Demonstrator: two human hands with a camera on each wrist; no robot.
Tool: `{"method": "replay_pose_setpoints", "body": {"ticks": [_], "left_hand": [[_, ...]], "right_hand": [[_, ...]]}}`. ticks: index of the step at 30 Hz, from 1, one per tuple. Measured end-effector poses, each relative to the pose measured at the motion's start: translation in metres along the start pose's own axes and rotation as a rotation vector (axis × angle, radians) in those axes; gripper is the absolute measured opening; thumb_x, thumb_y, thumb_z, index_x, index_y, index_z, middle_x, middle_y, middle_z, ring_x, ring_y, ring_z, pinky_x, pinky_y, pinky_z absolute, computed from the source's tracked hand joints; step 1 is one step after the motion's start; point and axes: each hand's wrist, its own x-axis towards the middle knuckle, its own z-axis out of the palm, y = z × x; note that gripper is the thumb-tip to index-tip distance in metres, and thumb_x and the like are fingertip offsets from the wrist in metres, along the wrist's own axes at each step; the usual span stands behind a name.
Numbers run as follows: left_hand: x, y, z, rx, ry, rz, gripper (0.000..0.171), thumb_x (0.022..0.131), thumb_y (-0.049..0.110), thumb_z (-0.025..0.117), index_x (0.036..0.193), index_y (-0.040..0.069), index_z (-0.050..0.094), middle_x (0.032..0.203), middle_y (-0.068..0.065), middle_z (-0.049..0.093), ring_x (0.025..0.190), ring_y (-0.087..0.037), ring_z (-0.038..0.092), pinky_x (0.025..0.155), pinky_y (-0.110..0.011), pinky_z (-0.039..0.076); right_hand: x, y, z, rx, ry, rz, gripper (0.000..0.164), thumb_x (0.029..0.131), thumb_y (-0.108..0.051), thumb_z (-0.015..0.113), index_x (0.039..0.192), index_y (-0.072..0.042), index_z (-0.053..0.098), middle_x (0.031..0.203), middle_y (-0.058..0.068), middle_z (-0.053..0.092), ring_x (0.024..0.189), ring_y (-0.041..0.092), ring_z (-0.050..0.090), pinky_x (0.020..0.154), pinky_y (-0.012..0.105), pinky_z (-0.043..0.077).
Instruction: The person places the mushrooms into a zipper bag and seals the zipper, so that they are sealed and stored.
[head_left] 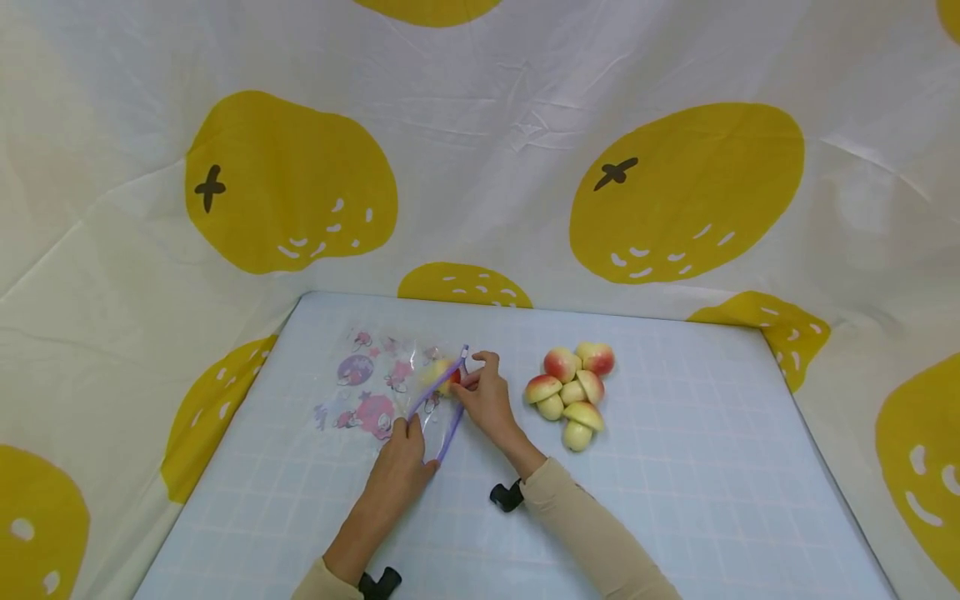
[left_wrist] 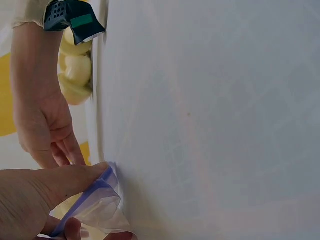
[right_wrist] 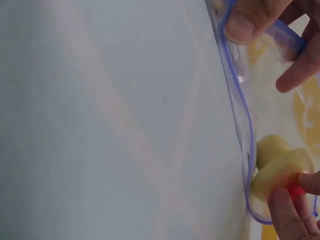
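A clear zip bag point(head_left: 372, 414) with pink and purple cartoon prints lies on the table, its purple-edged mouth spread toward the right. My left hand point(head_left: 402, 462) pinches the near part of that mouth; in the left wrist view the thumb point(left_wrist: 82, 177) presses on the purple strip. At the opening, my right hand point(head_left: 491, 404) holds a toy mushroom point(right_wrist: 282, 167), yellow with a red patch, between its fingertips. The mushroom is within the bag's mouth, behind the clear film in the head view. Right of the hand, several similar mushrooms point(head_left: 577, 414) sit in a cluster.
A pale checked cloth point(head_left: 697, 475) covers the table. Behind it and at both sides hangs a white curtain point(head_left: 480, 192) with large yellow fruit prints. Small black devices point(head_left: 507, 497) are worn at both wrists.
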Motion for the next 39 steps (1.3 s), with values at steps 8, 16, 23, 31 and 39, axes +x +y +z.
{"method": "replay_pose_setpoints", "body": {"ticks": [8, 16, 23, 31, 39], "left_hand": [[-0.002, 0.000, 0.002, 0.034, 0.038, 0.048, 0.086, 0.075, 0.014, 0.090, 0.136, -0.021, 0.041, 0.109, -0.026, 0.048, 0.074, -0.032, 0.062, 0.070, -0.042, 0.055], [-0.001, 0.000, 0.003, 0.038, 0.048, 0.055, 0.086, 0.075, 0.014, 0.090, 0.136, -0.021, 0.042, 0.109, -0.026, 0.048, 0.074, -0.033, 0.062, 0.070, -0.043, 0.055], [-0.001, 0.000, 0.002, 0.041, 0.047, 0.052, 0.084, 0.075, 0.013, 0.089, 0.135, -0.021, 0.042, 0.109, -0.026, 0.047, 0.073, -0.034, 0.062, 0.070, -0.044, 0.055], [-0.002, 0.002, 0.001, 0.018, 0.026, 0.027, 0.084, 0.077, 0.012, 0.088, 0.137, -0.021, 0.040, 0.112, -0.027, 0.047, 0.079, -0.035, 0.063, 0.076, -0.046, 0.056], [0.000, 0.001, 0.004, 0.020, 0.025, 0.023, 0.083, 0.077, 0.012, 0.087, 0.136, -0.021, 0.039, 0.110, -0.028, 0.047, 0.078, -0.035, 0.063, 0.078, -0.046, 0.056]], "right_hand": [[-0.004, 0.000, 0.005, 0.262, -0.181, 0.009, 0.019, 0.093, 0.003, 0.065, 0.111, 0.005, 0.072, 0.103, 0.018, 0.073, 0.095, 0.027, 0.070, 0.079, 0.026, 0.055], [-0.006, -0.006, 0.006, 0.784, -0.317, 0.313, 0.035, 0.097, 0.016, 0.046, 0.131, 0.018, 0.053, 0.126, 0.033, 0.059, 0.117, 0.041, 0.060, 0.094, 0.036, 0.050], [-0.018, -0.011, -0.020, 0.734, -0.307, 0.308, 0.038, 0.099, 0.008, 0.050, 0.137, 0.016, 0.048, 0.131, 0.037, 0.052, 0.117, 0.042, 0.060, 0.091, 0.040, 0.052], [-0.038, -0.014, -0.070, 0.644, -0.259, 0.227, 0.036, 0.100, 0.001, 0.055, 0.135, 0.010, 0.052, 0.129, 0.035, 0.054, 0.114, 0.043, 0.060, 0.088, 0.041, 0.054], [-0.053, -0.019, -0.116, 0.565, -0.175, 0.154, 0.035, 0.098, -0.001, 0.061, 0.133, 0.003, 0.056, 0.124, 0.026, 0.060, 0.113, 0.051, 0.057, 0.087, 0.040, 0.055]]}}
